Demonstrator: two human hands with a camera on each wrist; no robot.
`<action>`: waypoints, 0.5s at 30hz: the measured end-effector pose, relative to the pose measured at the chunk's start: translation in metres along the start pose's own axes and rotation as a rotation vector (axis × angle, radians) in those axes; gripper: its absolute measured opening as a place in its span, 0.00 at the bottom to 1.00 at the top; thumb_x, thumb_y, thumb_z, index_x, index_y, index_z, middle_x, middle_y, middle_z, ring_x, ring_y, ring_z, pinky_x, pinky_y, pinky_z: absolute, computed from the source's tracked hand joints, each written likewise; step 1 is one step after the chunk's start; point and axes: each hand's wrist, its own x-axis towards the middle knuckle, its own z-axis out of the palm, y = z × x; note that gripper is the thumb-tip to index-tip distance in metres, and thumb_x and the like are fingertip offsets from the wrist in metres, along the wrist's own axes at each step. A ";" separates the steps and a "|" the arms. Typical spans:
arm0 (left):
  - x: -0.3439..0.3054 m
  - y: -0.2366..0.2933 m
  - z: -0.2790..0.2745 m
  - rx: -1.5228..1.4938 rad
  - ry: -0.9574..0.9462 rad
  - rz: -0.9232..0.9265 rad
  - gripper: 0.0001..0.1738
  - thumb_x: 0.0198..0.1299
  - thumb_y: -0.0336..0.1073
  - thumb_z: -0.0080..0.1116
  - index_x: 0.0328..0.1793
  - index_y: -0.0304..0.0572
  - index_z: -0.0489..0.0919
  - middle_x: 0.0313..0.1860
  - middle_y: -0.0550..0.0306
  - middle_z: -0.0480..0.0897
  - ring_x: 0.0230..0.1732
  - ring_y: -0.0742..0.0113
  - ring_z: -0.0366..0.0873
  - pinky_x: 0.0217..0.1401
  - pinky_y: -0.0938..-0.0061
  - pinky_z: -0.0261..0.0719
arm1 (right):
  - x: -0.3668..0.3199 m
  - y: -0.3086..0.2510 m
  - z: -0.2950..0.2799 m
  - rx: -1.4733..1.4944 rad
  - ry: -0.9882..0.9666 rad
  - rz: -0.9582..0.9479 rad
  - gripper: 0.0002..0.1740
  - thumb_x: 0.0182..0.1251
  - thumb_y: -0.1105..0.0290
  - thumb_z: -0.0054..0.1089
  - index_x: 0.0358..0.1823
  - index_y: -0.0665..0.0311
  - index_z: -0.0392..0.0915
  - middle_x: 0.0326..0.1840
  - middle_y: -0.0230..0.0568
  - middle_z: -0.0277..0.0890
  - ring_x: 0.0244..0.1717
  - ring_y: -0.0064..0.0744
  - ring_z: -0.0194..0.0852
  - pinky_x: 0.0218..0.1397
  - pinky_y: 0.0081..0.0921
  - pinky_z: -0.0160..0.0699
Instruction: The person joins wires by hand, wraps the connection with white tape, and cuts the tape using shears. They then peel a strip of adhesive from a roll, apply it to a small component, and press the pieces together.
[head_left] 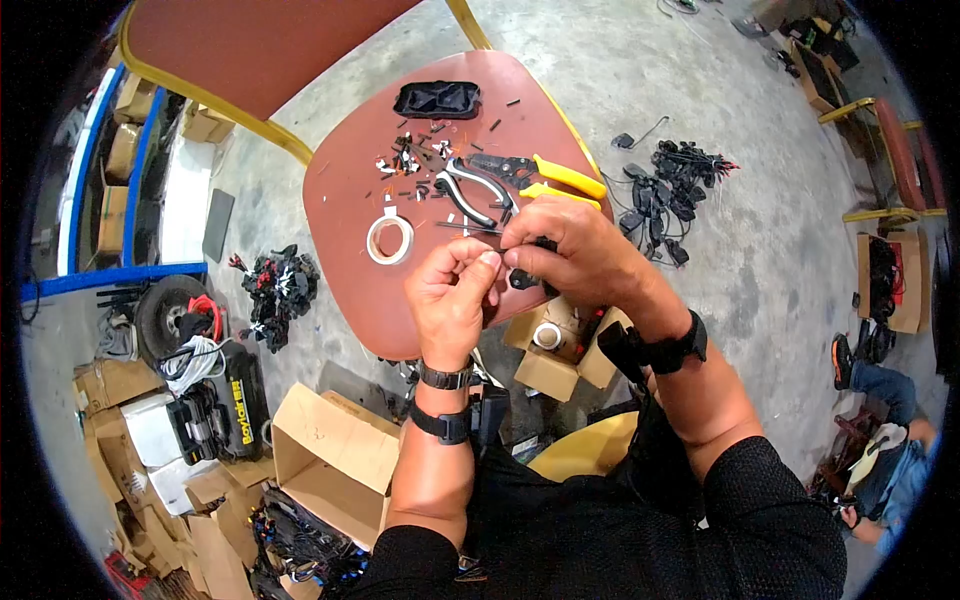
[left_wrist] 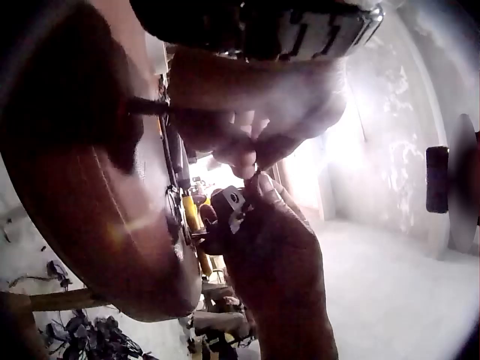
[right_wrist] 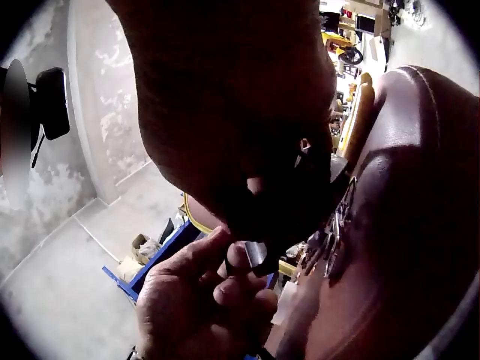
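Observation:
Over the seat of a red-brown chair, the left hand and right hand meet fingertip to fingertip, both pinching a small dark piece, mostly hidden by the fingers. A black part hangs beneath the right hand; in the left wrist view this part shows a round hole, beside the right hand. Dark in the right wrist view, the right hand is above the left hand. Beyond them on the seat lie black-and-white pliers and a yellow-handled tool.
A white tape roll, a black tray and scattered small pieces lie on the seat. Bundles of black cabled parts are on the floor to either side. An open carton stands near the left forearm.

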 end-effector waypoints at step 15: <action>0.002 -0.007 -0.002 0.105 0.026 -0.053 0.10 0.63 0.25 0.64 0.50 0.32 0.82 0.29 0.56 0.84 0.21 0.78 0.74 0.24 0.83 0.71 | -0.008 -0.001 -0.007 0.095 0.044 0.285 0.07 0.63 0.76 0.65 0.41 0.69 0.81 0.35 0.36 0.81 0.37 0.25 0.79 0.42 0.23 0.77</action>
